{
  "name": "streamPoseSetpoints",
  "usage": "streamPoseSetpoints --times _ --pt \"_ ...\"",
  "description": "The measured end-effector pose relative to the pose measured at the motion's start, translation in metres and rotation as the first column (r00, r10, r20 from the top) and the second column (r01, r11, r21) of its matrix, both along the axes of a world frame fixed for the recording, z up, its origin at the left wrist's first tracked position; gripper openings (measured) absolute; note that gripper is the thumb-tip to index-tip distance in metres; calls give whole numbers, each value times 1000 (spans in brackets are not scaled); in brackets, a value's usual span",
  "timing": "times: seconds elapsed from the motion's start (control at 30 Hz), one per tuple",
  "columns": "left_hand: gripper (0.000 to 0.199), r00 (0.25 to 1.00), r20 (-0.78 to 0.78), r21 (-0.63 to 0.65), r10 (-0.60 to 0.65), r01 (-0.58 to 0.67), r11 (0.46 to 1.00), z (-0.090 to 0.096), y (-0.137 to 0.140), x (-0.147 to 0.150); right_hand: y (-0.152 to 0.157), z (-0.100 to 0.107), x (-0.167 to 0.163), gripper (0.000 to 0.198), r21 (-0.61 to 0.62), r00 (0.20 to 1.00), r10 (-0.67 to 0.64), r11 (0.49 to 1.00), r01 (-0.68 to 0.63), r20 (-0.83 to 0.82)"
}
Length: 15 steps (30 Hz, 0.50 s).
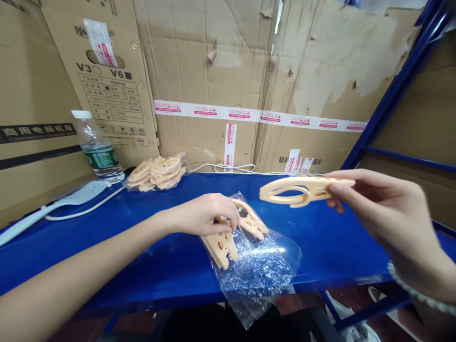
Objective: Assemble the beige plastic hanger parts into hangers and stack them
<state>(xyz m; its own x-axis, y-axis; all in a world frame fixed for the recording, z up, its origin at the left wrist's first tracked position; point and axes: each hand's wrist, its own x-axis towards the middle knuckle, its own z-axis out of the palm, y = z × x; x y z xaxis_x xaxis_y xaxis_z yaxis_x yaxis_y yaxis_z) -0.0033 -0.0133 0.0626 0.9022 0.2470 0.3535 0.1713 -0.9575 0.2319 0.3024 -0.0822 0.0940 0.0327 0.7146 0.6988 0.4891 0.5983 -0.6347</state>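
Note:
Raised above the right part of the table, my right hand [388, 204] pinches a beige plastic piece [285, 184] with a long loop and a curled hook; it looks like a folded clothes hanger. My left hand [210, 213] is low over the table, fingers curled down onto another beige folding hanger [220, 247]. Its fingertips are partly hidden, close to the clear plastic bag [260, 266]. One more beige hanger [251, 221] lies on the bag just right of those fingers. The crinkled bag hangs over the table's front edge.
On the blue table [149, 266], a bag of several beige hangers [156, 173] lies at the back left. Beside it are a water bottle [99, 154], a pale blue hairbrush [71, 197] and a white cable [228, 167]. Cardboard [213, 61] walls the back; a blue metal post [392, 90] stands right.

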Motion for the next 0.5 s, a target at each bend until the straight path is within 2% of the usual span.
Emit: streamPoseSetpoints --times 0.07,0.13,0.23,0.3,0.4,0.5 --pt "13 1000 6 17 10 -10 1000 -3 2 0 -19 -4 1 15 60 995 -77 995 74 57" --pt "13 999 25 27 29 -30 999 -6 3 0 -35 -8 4 11 160 970 -153 979 124 187" --pt "11 998 51 28 46 -48 998 -8 3 -2 -53 -14 10 8 275 885 -170 960 50 433" --pt "11 997 66 24 46 -48 999 -9 3 -3 -59 -19 15 8 285 825 -127 958 -42 550" --pt "12 994 89 43 57 -61 997 -8 4 -5 -65 -30 18 8 266 775 -82 957 -114 627" --pt "15 993 93 80 66 -73 994 -5 4 -6 -71 -46 13 11 303 791 -121 949 -84 600"
